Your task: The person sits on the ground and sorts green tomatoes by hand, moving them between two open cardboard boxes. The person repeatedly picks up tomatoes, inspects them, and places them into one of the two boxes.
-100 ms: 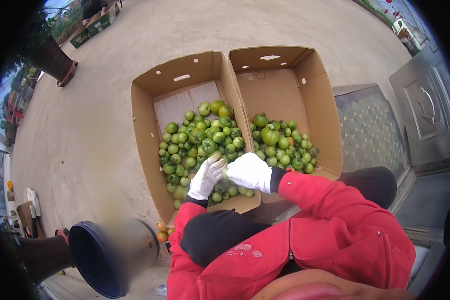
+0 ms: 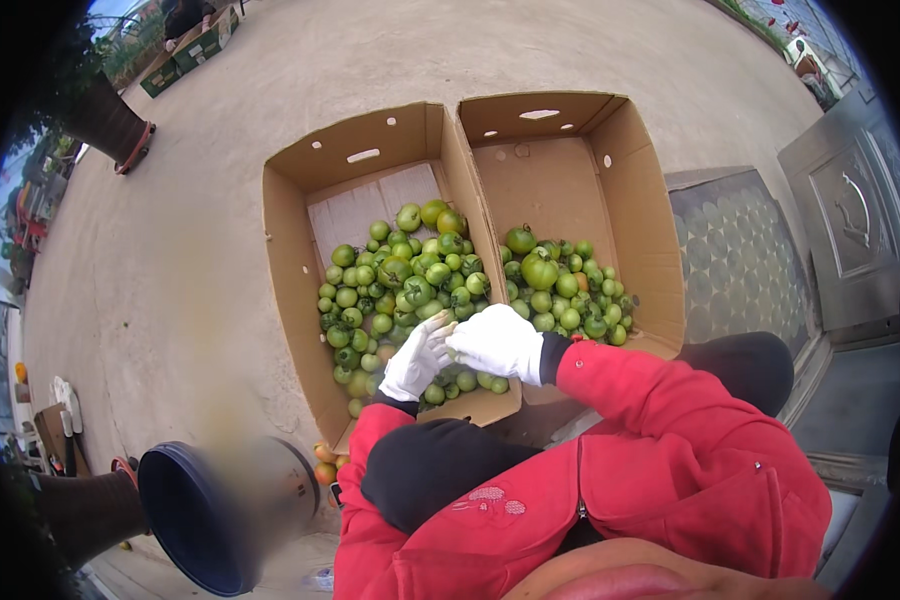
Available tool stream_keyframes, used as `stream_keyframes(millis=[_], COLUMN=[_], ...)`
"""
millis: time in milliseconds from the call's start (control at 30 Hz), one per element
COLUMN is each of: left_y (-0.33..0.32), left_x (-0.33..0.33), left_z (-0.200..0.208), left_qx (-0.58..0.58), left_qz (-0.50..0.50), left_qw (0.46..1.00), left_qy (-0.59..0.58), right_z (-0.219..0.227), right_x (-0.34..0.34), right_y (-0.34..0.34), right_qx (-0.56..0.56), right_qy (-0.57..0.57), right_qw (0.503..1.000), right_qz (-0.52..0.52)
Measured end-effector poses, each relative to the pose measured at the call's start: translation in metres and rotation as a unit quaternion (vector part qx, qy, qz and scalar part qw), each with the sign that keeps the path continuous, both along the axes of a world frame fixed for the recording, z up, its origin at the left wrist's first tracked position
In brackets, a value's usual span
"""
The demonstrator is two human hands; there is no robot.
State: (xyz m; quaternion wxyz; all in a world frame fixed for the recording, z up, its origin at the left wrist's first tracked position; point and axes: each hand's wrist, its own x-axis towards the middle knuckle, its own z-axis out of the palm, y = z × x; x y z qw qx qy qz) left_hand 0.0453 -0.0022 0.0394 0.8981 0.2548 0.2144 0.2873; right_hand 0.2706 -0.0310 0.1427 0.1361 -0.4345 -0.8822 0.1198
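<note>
while both gloved hands are over the near half of the left carton, green tomatoes lie heaped beneath and beyond them. the left hand has its fingers stretched out, pointing away and to the right; the right hand comes in from the right, curled, fingertips toward the left one. the two meet or nearly meet, and i cannot tell whether the right is clamped on anything.

the tomatoes are round and lie turned every way. the left carton's long axis runs away from the person, its far end leaning left; the right carton stands alongside, leaning less. more green tomatoes cover its near half. open room lies at the far end of both, where cardboard bottom shows between raised walls.

a dark-clad knee borders the left carton's near edge, and a red sleeve passes by the right carton's. concrete floor stretches beyond the far rims. a bucket stands near the left carton's near corner; a patterned mat lies beside the right carton.
</note>
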Motion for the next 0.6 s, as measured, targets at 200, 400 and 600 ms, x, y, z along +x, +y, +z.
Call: stream_keyframes(millis=[200,400,600], left_y=[-0.010,0.001,0.013], left_x=[0.008,0.011,-0.014], left_z=[0.019,0.009,-0.019], left_qx=[-0.043,-0.008,0.382], left_qz=[-0.021,0.081,0.284], left_qw=[0.998,0.994,0.601], left_qy=[-0.037,0.071,0.642], right_z=[0.010,0.007,0.027], right_x=[0.000,0.004,0.002], right_y=[-0.001,0.000,-0.004], right_qx=[-0.045,-0.058,-0.020], right_qy=[-0.049,-0.082,0.232], right_qw=[0.997,0.995,0.971], right_qz=[0.032,0.017,-0.063])
